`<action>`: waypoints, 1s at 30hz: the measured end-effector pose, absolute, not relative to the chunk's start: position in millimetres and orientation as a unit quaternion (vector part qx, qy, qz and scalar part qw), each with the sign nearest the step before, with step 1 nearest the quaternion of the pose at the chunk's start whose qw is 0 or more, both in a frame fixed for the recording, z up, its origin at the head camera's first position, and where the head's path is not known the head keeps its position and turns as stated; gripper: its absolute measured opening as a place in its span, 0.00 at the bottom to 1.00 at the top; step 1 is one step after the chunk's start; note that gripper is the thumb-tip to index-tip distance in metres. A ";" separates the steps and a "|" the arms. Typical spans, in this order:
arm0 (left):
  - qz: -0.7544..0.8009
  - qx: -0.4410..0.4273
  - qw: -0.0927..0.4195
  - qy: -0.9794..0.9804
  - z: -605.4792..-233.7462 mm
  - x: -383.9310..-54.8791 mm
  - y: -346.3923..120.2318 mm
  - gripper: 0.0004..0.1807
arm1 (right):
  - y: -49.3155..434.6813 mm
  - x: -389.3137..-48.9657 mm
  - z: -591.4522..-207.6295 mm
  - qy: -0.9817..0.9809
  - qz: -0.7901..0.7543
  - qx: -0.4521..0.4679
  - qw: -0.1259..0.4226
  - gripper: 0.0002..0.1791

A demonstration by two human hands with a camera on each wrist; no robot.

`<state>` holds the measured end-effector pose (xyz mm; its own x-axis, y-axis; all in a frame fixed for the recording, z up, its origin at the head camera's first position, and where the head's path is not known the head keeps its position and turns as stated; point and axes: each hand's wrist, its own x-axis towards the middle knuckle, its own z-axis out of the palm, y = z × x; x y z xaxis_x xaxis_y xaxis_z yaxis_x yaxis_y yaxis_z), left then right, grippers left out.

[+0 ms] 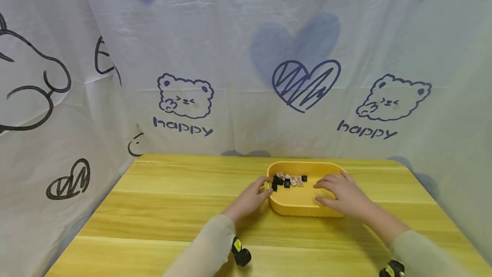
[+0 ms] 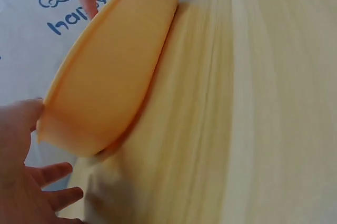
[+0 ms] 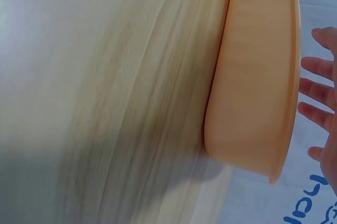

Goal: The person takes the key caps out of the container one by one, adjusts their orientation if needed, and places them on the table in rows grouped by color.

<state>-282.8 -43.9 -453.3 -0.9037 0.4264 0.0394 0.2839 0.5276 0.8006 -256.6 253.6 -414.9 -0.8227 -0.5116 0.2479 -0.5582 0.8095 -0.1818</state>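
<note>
Tray (image 1: pixel 307 211), one, yellow, rounded corners, low walls: on the tabletop (image 1: pixel 153 217), right of centre in the lower half of the head frame. Black pieces (image 1: pixel 287 183), several, small, blocky: inside the tray, mostly bunched at its left end, one lying a little apart to the right. Pale pieces (image 1: pixel 299 181), several, small, with marks too small to read: among and beside the black ones, towards the tray's far wall. Left hand (image 1: pixel 250 200): at the tray's left end, touching the rim, its other fingers loosely extended and apart in the left wrist view; no piece visible in its hold. Right hand (image 1: pixel 347 195): over the tray's right end, fingers spread and slightly bent, holding nothing, well apart from the bunched pieces. Sleeves (image 1: pixel 205 247), two, pale, entering from the lower edge, each with a black-and-yellow wrist device (image 1: pixel 240 251). Backdrop cloth (image 1: pixel 230 33), whitish, filling the upper half: printed hearts, bear faces and the word "happy".
</note>
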 end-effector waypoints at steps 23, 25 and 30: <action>0.519 0.192 0.133 0.823 -476.6 -278.2 -47.9 0.37 | 204.7 -298.4 -431.2 -0.850 0.499 0.155 -0.063 0.19; 0.520 0.190 0.134 0.822 -476.7 -277.7 -46.4 0.38 | 203.1 -302.4 -431.8 -0.842 0.517 0.136 -0.073 0.20; 0.520 0.186 0.134 0.823 -478.6 -276.7 -43.5 0.43 | 195.2 -311.7 -432.4 -0.821 0.552 0.118 -0.087 0.23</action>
